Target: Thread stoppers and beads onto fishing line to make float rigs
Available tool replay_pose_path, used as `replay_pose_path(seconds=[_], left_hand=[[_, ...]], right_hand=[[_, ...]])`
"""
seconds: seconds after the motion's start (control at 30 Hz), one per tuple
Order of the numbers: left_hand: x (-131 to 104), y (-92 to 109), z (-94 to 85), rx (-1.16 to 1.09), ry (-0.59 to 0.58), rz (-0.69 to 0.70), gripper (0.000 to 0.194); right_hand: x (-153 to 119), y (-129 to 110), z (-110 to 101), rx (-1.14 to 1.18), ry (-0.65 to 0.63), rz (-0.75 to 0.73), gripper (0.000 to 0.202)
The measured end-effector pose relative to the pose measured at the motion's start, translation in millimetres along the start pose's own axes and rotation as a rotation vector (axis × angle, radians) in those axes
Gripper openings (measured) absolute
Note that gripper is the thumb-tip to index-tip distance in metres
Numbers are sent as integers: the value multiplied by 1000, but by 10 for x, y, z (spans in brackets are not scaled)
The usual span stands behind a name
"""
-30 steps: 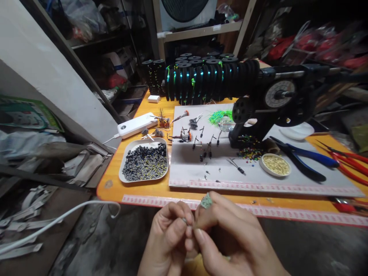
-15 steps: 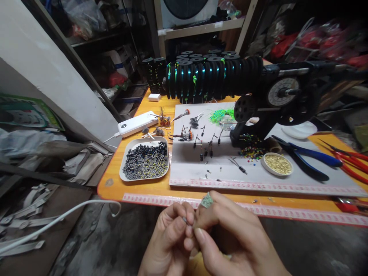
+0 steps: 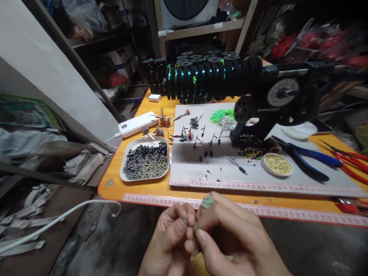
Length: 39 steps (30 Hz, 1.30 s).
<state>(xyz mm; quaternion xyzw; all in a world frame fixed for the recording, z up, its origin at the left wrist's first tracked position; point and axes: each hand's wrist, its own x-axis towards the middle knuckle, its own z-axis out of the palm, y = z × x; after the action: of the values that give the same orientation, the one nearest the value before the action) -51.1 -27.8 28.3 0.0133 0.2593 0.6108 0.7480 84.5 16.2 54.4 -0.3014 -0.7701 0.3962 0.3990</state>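
Note:
Both hands meet in front of the table's near edge. My left hand [image 3: 169, 239] is closed in a pinch, with the tip of a small dark grey piece [image 3: 185, 221] showing between thumb and forefinger. Against it, my right hand [image 3: 232, 230] has thumb and forefinger pressed together; whatever they grip is hidden. A green wrap [image 3: 207, 201] covers part of a right finger. Beyond the hands lies a grey board [image 3: 189, 165] with several small dark parts on pins. To its left, a white tray [image 3: 123, 172] holds many small black, grey and yellow pieces.
Blue-handled pliers [image 3: 313, 153] and red-handled pliers [image 3: 350, 161] lie right, near a dish of gold bits [image 3: 277, 165]. A black machine with stacked discs [image 3: 212, 80] spans the back. A white power bank [image 3: 138, 124] sits left; a white cable [image 3: 66, 214] hangs below.
Almost nothing differs. Both hands keep their pinched pose at the same spot, with only a very slight shift of the fingers.

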Motion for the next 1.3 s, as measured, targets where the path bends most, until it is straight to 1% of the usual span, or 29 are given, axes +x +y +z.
replay_pose_path(seconds=[0.17,0.37,0.57,0.63,0.8,0.87,0.93,1.0,1.03,1.1,1.13,1.2,1.27,1.3], left_hand=[[3,1,-28,22,-13,7,18],[-3,17,-37,142,-51,95,19],[-22,17,-27,298,6,210,27],[-18,11,-33,332,3,249,28],[8,12,-61,378,-46,277,24],[16,33,-83,444,-53,305,21],[18,69,-109,563,-53,381,16],[13,112,-129,744,-45,515,10],[9,132,-133,852,-41,598,10],[-2,152,-125,1068,-66,754,15],[-8,150,-112,1140,-76,815,17],[-23,120,-65,1169,-70,875,14],[-46,67,-5,1072,-27,872,10],[-59,40,23,996,-16,849,10]], right_hand=[[-6,3,4,-16,-3,25,20],[-25,19,-7,-71,-36,42,17],[-28,2,-23,-90,-83,62,17],[-25,-7,-39,-78,-102,73,17],[-29,4,-89,-32,-145,110,14],[-26,32,-110,-8,-160,135,15],[-13,70,-139,26,-182,170,16],[8,103,-183,56,-214,205,14],[19,114,-209,62,-233,217,14],[40,120,-258,60,-265,225,13],[50,117,-276,59,-274,218,12],[69,107,-290,67,-279,173,12],[92,114,-281,91,-258,96,13],[106,132,-279,92,-240,47,13]])
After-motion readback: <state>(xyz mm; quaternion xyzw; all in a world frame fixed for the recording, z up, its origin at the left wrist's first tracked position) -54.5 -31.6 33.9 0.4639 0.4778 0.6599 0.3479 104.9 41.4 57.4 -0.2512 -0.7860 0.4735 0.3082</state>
